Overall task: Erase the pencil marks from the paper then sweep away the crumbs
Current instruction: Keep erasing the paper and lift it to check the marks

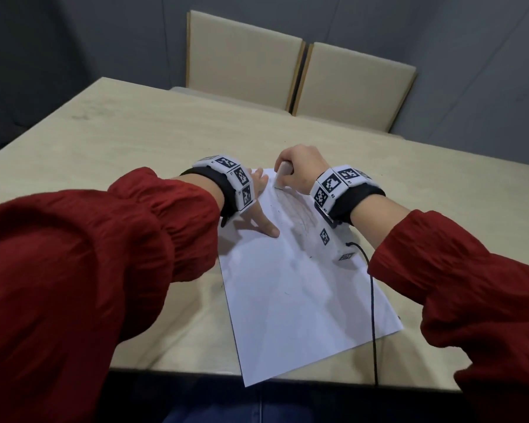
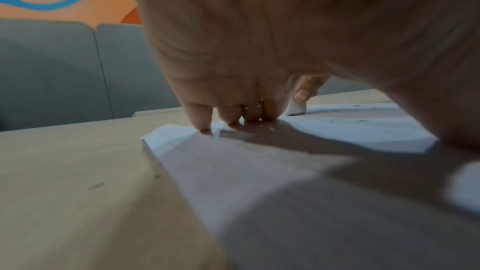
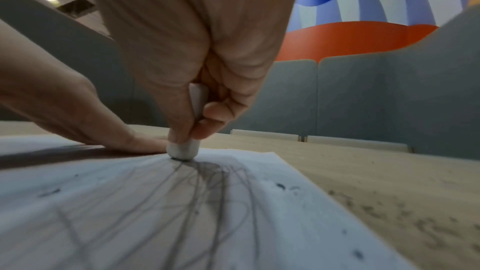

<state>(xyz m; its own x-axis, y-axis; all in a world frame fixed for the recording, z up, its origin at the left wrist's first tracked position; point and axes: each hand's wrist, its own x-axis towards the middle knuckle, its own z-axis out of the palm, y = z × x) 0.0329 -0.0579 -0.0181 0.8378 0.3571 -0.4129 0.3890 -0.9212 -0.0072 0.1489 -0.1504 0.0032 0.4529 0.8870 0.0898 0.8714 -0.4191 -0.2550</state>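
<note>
The right hand (image 1: pixel 303 169) is pinching a small white block eraser (image 3: pixel 183 148) upright, tip touching the grey pencil scribbles (image 3: pixel 207 192). The left hand (image 1: pixel 258 206), fingers spread flat, is pressing the white paper sheet (image 1: pixel 303 300) beside it.

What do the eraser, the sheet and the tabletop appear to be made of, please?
Eraser: white rubber or vinyl, matte, its rounded tip smudged grey.
Sheet: thin white paper, matte; its corner buckles under the left hand.
Tabletop: pale wood or wood-look laminate, faint grain, low sheen; which one is unclear.
</note>
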